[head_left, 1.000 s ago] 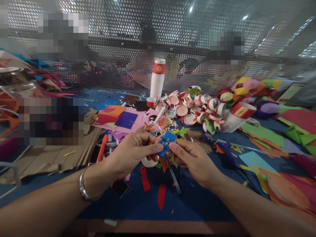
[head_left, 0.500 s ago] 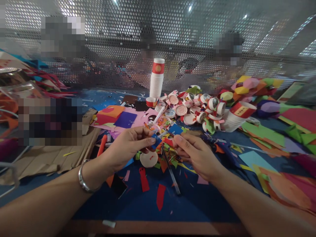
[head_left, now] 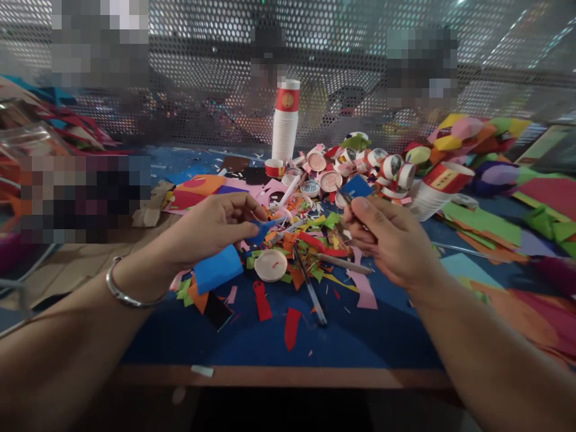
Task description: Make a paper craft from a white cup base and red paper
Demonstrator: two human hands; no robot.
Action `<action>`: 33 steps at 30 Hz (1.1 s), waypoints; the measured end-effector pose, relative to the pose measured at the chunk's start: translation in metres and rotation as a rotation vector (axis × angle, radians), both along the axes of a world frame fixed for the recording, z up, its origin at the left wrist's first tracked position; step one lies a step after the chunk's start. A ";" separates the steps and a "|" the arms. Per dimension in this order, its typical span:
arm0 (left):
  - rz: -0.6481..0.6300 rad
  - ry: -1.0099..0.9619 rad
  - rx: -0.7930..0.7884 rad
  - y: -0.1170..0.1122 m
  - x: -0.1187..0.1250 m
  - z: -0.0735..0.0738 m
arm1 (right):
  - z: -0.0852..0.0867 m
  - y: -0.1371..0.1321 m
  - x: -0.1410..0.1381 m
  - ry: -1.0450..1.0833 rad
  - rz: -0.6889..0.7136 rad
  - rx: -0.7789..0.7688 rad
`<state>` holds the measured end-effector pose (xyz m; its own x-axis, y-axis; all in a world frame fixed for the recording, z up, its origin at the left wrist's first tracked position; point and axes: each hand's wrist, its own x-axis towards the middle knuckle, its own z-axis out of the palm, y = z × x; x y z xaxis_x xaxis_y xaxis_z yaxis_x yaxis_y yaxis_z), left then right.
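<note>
My left hand, with a silver bracelet at its wrist, pinches a small blue piece of paper over the scraps. To its right, my right hand is closed with thumb against fingers. A slim dark tool sticks up out of its grip; its kind cannot be made out. Another blue piece of paper shows just above those fingers, seemingly held with the tool. Between the hands lie many coloured paper scraps, a round pale disc and a clear pen.
A tall stack of paper cups stands at the back. Behind the scraps are cut cup pieces, and more cups lean at the right. Red strips lie near the table edge. Perforated metal closes off the back.
My hands have drawn apart: the right went up and to the right with its blue paper, the left moved left with its piece. The view has tilted downward.
</note>
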<state>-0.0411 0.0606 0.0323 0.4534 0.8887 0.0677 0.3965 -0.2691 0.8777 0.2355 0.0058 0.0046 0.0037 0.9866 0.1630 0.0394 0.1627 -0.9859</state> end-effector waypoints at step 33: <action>-0.140 -0.186 -0.208 -0.009 0.012 -0.014 | -0.014 -0.015 0.030 -1.406 -0.046 -0.049</action>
